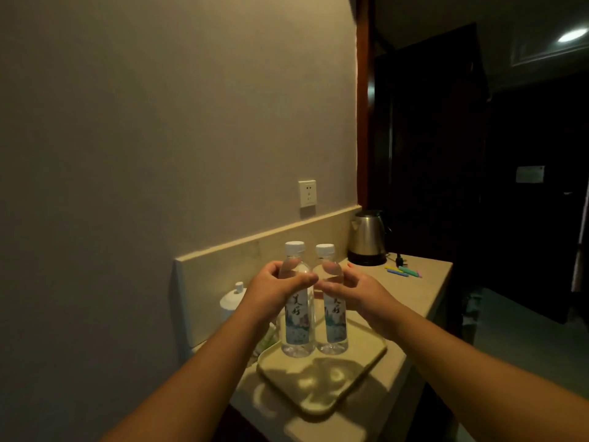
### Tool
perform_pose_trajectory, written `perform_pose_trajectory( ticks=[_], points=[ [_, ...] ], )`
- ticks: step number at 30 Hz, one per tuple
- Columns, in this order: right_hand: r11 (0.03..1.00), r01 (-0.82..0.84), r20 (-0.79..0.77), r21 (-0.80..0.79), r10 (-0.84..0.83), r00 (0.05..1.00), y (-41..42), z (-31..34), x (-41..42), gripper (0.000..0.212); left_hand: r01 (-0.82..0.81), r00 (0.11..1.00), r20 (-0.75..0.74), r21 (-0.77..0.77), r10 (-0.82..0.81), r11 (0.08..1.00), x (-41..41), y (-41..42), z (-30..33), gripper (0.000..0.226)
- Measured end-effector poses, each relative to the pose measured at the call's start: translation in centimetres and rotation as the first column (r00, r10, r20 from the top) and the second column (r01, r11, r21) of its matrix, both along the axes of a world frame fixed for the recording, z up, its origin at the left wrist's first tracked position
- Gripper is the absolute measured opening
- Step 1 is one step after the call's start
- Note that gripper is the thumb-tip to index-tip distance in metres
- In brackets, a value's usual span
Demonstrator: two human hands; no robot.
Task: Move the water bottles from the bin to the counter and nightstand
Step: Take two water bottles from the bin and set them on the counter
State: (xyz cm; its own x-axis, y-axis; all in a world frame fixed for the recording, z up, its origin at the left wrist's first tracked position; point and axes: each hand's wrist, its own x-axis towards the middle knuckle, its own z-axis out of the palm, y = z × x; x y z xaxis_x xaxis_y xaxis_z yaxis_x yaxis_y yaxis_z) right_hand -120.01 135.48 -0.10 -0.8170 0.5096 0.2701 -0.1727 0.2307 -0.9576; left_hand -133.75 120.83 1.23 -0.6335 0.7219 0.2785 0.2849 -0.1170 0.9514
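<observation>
Two clear water bottles with white caps and printed labels stand upright side by side on a pale tray (322,400) on the beige counter (424,288). My left hand (271,290) grips the shoulder of the left bottle (298,327), thumb in front and fingers behind. My right hand (353,290) grips the shoulder of the right bottle (334,327) in the same way. Both bottle bases touch the tray. No bin is in view.
A steel kettle (366,239) on its black base stands at the counter's far end, with coloured sachets (403,271) beside it. A white dispenser bottle (232,303) sits left of the tray by the wall. A wall socket (307,193) is above; a dark doorway lies right.
</observation>
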Motion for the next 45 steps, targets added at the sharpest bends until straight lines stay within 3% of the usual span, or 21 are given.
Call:
perform_pose_trajectory(
  ticks=[4,7,14,18,27,30,35,45],
  points=[
    [0.996,-0.088,0.026,0.007,0.088,0.996,3.4,-0.7,-2.9,0.065,-0.092,0.996,-0.026,-0.048,0.091,0.995,-1.5,1.6,-0.7,0.047],
    [0.98,-0.188,0.068,0.061,0.184,0.981,5.1,-1.5,-5.0,0.075,-0.179,0.983,-0.071,-0.111,0.172,0.978,-2.0,1.5,-1.5,0.062],
    [0.877,-0.47,0.132,0.093,0.457,0.879,6.6,-2.8,-8.1,0.056,-0.431,0.902,-0.103,-0.161,0.419,0.888,-0.3,-0.3,-3.3,0.056],
    [0.809,-0.57,0.175,0.144,0.546,0.82,7.0,-3.0,-8.8,0.06,-0.528,0.849,-0.069,-0.165,0.524,0.833,0.9,-0.5,-3.7,0.057],
    [0.79,-0.583,0.197,0.187,0.552,0.811,8.4,-2.7,-8.9,0.048,-0.553,0.833,-0.217,-0.271,0.509,0.788,2.6,1.2,-3.0,0.099],
    [0.801,-0.568,0.186,0.189,0.539,0.822,8.4,-2.8,-8.8,0.047,-0.569,0.822,-0.217,-0.264,0.526,0.779,2.6,1.3,-3.2,0.097],
    [0.798,-0.571,0.185,0.193,0.542,0.82,8.1,-3.2,-8.4,0.046,-0.555,0.83,-0.225,-0.244,0.51,0.796,2.2,0.7,-3.5,0.073],
    [0.804,-0.569,0.206,0.17,0.536,0.819,8.0,-3.3,-8.0,0.054,-0.574,0.818,-0.182,-0.197,0.546,0.795,2.5,1.0,-4.3,0.08]
  ],
)
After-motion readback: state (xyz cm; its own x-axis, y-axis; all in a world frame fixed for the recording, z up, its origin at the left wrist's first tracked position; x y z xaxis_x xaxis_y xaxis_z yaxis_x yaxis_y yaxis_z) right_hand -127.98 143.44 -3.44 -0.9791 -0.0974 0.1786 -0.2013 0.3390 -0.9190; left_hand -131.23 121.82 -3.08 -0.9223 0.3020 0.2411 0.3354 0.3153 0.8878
